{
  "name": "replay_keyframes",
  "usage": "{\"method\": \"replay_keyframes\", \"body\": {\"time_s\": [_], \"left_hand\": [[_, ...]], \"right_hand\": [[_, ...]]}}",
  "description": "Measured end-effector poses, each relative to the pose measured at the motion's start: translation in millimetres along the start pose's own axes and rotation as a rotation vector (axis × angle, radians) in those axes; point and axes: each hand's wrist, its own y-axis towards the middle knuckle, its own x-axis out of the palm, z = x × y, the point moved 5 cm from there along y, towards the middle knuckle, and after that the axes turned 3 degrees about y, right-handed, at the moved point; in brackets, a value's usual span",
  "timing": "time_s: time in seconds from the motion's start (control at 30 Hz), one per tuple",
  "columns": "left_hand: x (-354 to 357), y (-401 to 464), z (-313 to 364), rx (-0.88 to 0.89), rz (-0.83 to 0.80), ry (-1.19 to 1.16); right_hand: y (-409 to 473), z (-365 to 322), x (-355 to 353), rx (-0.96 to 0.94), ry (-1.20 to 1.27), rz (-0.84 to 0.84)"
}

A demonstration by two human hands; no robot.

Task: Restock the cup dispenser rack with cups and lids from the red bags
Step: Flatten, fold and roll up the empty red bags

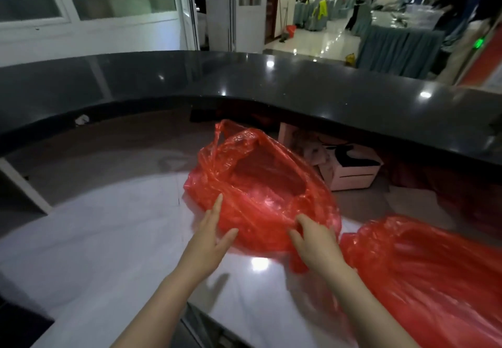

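Observation:
A crumpled red plastic bag (260, 184) lies on the white marble counter (108, 239), its mouth gaping and its inside looking dark and hollow. My left hand (210, 236) rests flat against the bag's near left side with fingers spread. Curled fingers of my right hand (316, 241) pinch the bag's near right edge. A second red bag (423, 274) lies bunched at the lower right of the counter. No cups, lids or dispenser rack are in view.
A raised black curved bar top (271, 84) runs behind the counter. Below it at the right sits a white box (350, 171) with clutter. Beyond is a hall with draped tables and people.

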Motion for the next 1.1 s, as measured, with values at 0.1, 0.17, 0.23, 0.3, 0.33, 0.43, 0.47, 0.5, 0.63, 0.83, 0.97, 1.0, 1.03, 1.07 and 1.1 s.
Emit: {"method": "replay_keyframes", "body": {"time_s": [0.1, 0.17, 0.23, 0.3, 0.33, 0.43, 0.47, 0.5, 0.63, 0.83, 0.97, 1.0, 1.03, 1.07, 1.1], "left_hand": [[-3, -4, 3, -0.009, 0.060, -0.077], [-11, -9, 2, -0.032, 0.139, -0.088], [-23, -18, -1, -0.074, 0.230, -0.066], [-34, -27, -5, -0.111, 0.300, -0.069], [-39, -31, -8, -0.127, 0.330, -0.089], [-47, -42, -15, -0.177, 0.348, -0.358], [-47, -47, -17, -0.199, 0.340, -0.447], [-48, -53, -18, -0.210, 0.331, -0.492], [-48, -71, -20, -0.168, 0.282, -0.549], [-30, -86, -26, -0.180, 0.202, -0.573], [-17, -92, -19, -0.158, 0.126, -0.533], [-14, -92, -16, -0.150, 0.122, -0.518], [-11, -92, -14, -0.151, 0.120, -0.504], [-9, -91, -12, -0.151, 0.129, -0.488], [-9, -90, -9, -0.145, 0.160, -0.465]], "right_hand": [[4, -14, -10, 0.025, 0.311, 0.086], [8, -31, -16, 0.018, 0.495, 0.122], [7, -49, -18, 0.058, 0.736, 0.127], [5, -63, -15, 0.135, 1.013, 0.121], [3, -68, -12, 0.185, 1.152, 0.114], [-6, -78, -2, 0.335, 1.484, 0.056], [-11, -81, 1, 0.373, 1.549, 0.028], [-15, -84, 3, 0.395, 1.590, 0.005], [-33, -91, 12, 0.441, 1.653, -0.031], [-60, -84, 26, 0.258, 1.628, -0.117], [-80, -69, 26, 0.034, 1.482, -0.076], [-84, -66, 25, 0.010, 1.413, -0.068], [-88, -63, 24, -0.007, 1.336, -0.059], [-91, -61, 24, -0.015, 1.262, -0.049], [-92, -59, 24, -0.009, 1.203, -0.041]]}}
